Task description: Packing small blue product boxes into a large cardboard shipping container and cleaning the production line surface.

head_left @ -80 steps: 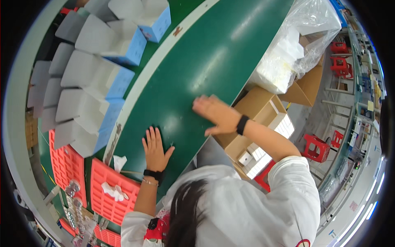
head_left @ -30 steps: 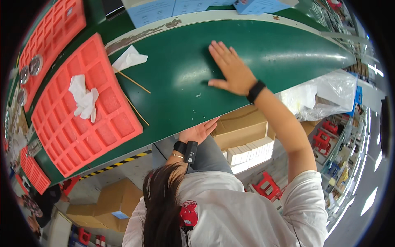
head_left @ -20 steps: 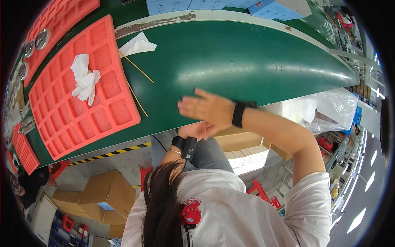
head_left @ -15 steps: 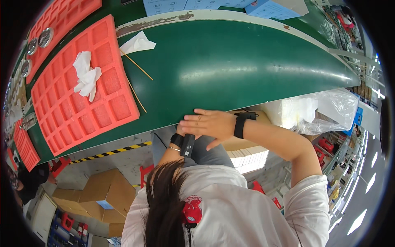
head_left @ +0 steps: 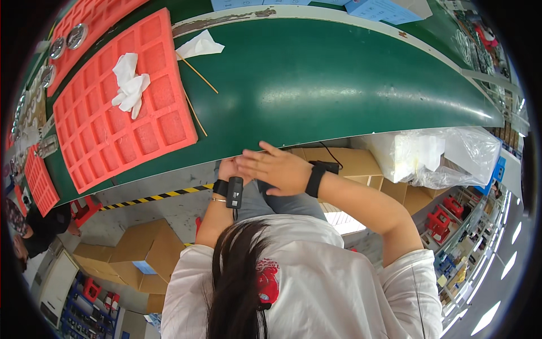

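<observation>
My right hand (head_left: pixel 276 170) lies over my left hand (head_left: pixel 227 169) just off the near edge of the green table, above my lap. The right hand's fingers are stretched out, its thumb apart, and I see nothing held in it. Most of my left hand's fingers are hidden under the right one. A black strap with a small black device (head_left: pixel 234 192) sits on my left wrist, and another black strap (head_left: pixel 316 178) is around my right wrist. On the table, a red foam tray (head_left: pixel 135 125) with square pockets carries crumpled white tissue (head_left: pixel 131 90).
Two thin wooden sticks (head_left: pixel 197 73) and a white tissue (head_left: pixel 201 45) lie beside the tray. Blue boxes (head_left: pixel 384 8) stand at the far edge. Cardboard boxes (head_left: pixel 339 160) and plastic-wrapped white foam (head_left: pixel 415 152) are below the table on the right. A person (head_left: pixel 48 240) is at far left.
My hands have shifted left and slightly back from the table edge, the right still over the left. More of my left hand now shows. The view has shifted a little.
</observation>
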A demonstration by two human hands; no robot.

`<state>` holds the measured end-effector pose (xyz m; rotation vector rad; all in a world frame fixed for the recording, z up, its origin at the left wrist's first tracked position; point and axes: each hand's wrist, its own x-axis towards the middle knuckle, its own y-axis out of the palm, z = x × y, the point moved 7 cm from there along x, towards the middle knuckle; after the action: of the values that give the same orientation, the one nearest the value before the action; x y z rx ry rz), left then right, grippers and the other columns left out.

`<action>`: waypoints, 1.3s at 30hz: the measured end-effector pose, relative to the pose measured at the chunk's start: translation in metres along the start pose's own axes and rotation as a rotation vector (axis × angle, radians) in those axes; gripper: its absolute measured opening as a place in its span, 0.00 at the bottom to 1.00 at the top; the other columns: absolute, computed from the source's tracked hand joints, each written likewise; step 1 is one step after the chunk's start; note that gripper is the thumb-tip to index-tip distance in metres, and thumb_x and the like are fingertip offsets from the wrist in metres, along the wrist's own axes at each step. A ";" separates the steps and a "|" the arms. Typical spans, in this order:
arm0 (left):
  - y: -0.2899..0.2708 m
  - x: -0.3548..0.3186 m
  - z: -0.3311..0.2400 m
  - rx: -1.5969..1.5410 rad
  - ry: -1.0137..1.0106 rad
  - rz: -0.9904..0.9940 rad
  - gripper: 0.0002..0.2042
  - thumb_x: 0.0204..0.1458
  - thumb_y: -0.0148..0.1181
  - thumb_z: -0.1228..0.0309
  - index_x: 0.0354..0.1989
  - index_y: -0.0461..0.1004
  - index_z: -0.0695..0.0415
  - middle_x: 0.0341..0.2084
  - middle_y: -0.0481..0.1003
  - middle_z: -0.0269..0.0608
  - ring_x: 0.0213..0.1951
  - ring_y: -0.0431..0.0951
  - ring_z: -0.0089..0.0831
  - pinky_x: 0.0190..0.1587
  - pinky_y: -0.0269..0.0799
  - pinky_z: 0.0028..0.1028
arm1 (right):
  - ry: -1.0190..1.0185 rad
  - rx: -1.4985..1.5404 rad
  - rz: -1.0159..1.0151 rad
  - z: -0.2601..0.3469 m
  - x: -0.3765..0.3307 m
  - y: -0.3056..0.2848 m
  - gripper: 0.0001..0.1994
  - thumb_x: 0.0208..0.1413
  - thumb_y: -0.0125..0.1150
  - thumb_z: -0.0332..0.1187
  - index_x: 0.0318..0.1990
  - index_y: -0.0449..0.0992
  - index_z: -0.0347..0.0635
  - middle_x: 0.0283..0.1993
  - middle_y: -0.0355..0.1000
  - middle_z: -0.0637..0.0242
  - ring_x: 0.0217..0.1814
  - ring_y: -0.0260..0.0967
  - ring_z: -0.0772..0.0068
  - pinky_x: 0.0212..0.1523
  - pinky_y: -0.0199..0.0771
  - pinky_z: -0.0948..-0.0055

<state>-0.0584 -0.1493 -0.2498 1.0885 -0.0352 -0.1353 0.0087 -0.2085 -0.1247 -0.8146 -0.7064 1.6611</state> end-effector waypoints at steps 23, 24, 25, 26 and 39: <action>0.009 -0.001 -0.012 0.252 0.004 -0.074 0.32 0.65 0.44 0.52 0.69 0.59 0.63 0.69 0.59 0.59 0.71 0.58 0.50 0.73 0.53 0.46 | 0.622 -0.028 -0.559 -0.040 -0.027 -0.028 0.43 0.52 0.67 0.45 0.72 0.55 0.38 0.75 0.53 0.49 0.78 0.47 0.44 0.75 0.44 0.45; 0.007 -0.006 -0.017 0.252 0.009 -0.075 0.32 0.65 0.44 0.52 0.69 0.59 0.63 0.69 0.59 0.59 0.71 0.58 0.50 0.73 0.53 0.46 | 0.570 -0.088 -0.496 -0.031 -0.004 -0.024 0.43 0.52 0.67 0.45 0.73 0.54 0.39 0.75 0.53 0.49 0.78 0.47 0.45 0.75 0.44 0.45; 0.010 -0.013 -0.020 0.202 -0.019 -0.008 0.32 0.65 0.44 0.52 0.69 0.59 0.64 0.69 0.59 0.59 0.71 0.58 0.51 0.73 0.53 0.46 | 0.512 -0.146 -0.432 -0.022 0.014 -0.020 0.44 0.51 0.67 0.45 0.73 0.54 0.41 0.76 0.52 0.50 0.78 0.47 0.45 0.75 0.44 0.45; 0.013 -0.019 -0.022 0.151 -0.048 0.060 0.32 0.65 0.44 0.53 0.69 0.59 0.65 0.69 0.60 0.59 0.71 0.59 0.51 0.73 0.53 0.46 | 0.503 -0.142 -0.429 -0.015 0.022 -0.020 0.44 0.51 0.67 0.45 0.73 0.54 0.41 0.76 0.52 0.50 0.78 0.47 0.45 0.75 0.44 0.45; 0.012 -0.011 -0.010 0.552 0.017 -0.423 0.32 0.66 0.43 0.54 0.69 0.57 0.69 0.69 0.58 0.63 0.72 0.55 0.55 0.73 0.53 0.45 | 0.634 -0.301 -0.680 -0.041 -0.061 -0.039 0.34 0.50 0.68 0.46 0.63 0.67 0.42 0.61 0.65 0.53 0.64 0.60 0.47 0.62 0.60 0.50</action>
<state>-0.0675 -0.1340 -0.2434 1.6389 0.1841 -0.5191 0.0733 -0.2580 -0.1083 -1.0888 -0.6767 0.6371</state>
